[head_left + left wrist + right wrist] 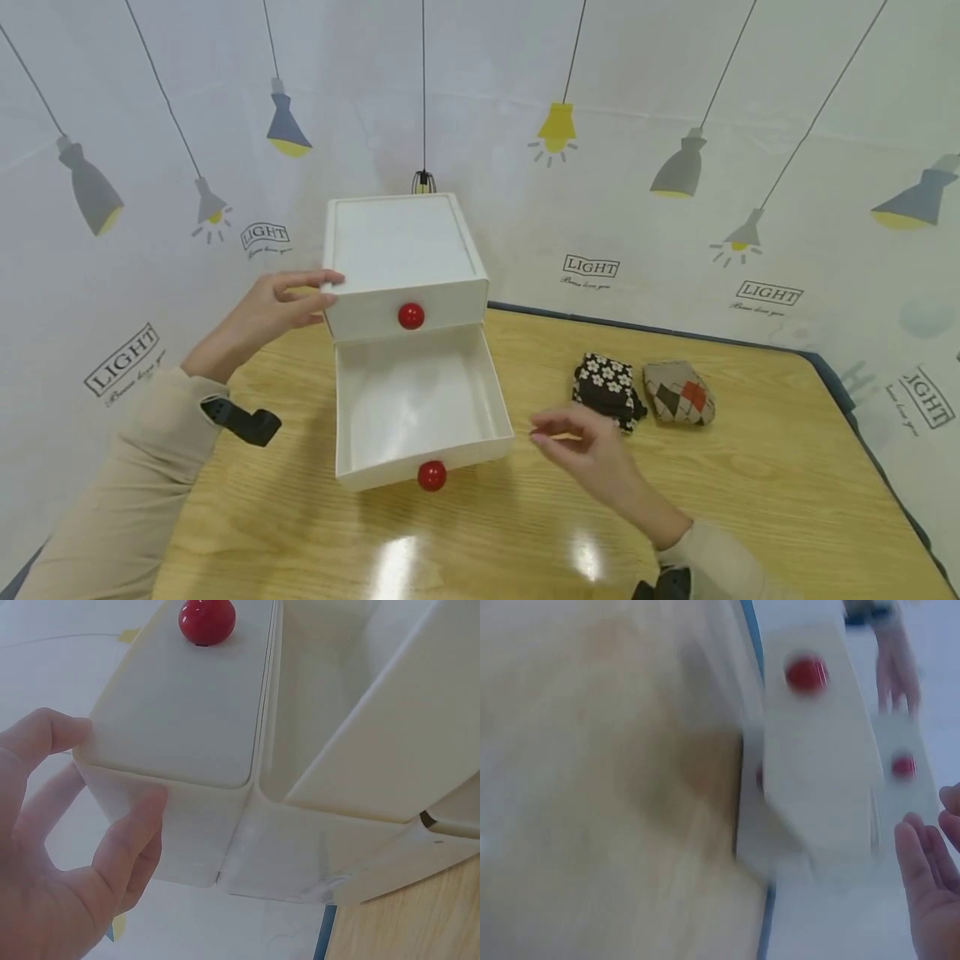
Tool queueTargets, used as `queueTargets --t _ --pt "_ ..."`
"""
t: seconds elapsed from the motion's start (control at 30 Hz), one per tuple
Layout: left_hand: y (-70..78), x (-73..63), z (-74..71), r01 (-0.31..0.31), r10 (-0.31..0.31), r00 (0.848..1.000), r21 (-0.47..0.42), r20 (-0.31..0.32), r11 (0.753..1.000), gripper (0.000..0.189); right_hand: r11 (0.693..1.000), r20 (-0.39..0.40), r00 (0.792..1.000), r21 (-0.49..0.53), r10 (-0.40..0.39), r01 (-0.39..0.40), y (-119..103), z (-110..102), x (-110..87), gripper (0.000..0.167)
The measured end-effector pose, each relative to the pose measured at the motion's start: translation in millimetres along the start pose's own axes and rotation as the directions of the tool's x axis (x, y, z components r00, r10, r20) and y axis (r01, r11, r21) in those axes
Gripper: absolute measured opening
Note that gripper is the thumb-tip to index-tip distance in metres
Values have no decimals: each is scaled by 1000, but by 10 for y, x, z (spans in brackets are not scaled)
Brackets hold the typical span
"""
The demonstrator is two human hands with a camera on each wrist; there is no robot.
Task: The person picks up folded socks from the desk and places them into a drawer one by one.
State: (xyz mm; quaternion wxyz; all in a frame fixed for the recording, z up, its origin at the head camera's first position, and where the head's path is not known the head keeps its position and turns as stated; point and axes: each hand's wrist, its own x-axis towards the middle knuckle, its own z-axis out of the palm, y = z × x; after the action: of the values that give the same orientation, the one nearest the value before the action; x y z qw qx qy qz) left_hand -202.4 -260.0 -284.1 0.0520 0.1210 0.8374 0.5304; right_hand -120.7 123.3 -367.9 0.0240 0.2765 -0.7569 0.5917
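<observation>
A white two-drawer box (405,242) stands on the table, its lower drawer (412,400) pulled out and bare inside. Red round knobs (411,316) mark both drawer fronts; the upper drawer is closed. My left hand (288,302) grips the box's upper front left corner; in the left wrist view, one digit lies at the edge and others against the side wall. My right hand (588,454), loosely bent and holding nothing, hovers right of the pulled-out drawer. Beyond it lie a black pouch-like bundle with white flowers (606,383) and a folded beige argyle cloth item (679,392).
The wooden table (780,467) extends to the right, with a dark blue edge (832,383) along its back. A white sheet printed with lamps (480,100) hangs behind and around it. The right wrist view is blurred.
</observation>
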Motion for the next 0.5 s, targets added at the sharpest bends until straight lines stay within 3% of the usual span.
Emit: queueTargets --t 0.13,0.2,0.3,0.4,0.5 --pt "8 -10 -12 1 -1 1000 17 -3 1000 46 975 -126 990 -204 66 -90 180 -601 76 20" --pt "4 -13 -13 1 -1 1000 10 -1 1000 46 934 -175 977 -311 126 -176 307 -884 73 24" --pt "-6 -14 -13 -4 4 1000 -2 5 1000 46 846 -227 952 -447 206 -290 514 -1251 38 33" --pt "-11 -12 -11 -8 8 1000 -12 9 1000 45 799 -243 925 -471 291 -375 700 -1554 -11 44" --pt "-8 -11 -11 -5 5 1000 -13 9 1000 46 794 -252 899 -425 357 -434 895 -1821 -66 50"
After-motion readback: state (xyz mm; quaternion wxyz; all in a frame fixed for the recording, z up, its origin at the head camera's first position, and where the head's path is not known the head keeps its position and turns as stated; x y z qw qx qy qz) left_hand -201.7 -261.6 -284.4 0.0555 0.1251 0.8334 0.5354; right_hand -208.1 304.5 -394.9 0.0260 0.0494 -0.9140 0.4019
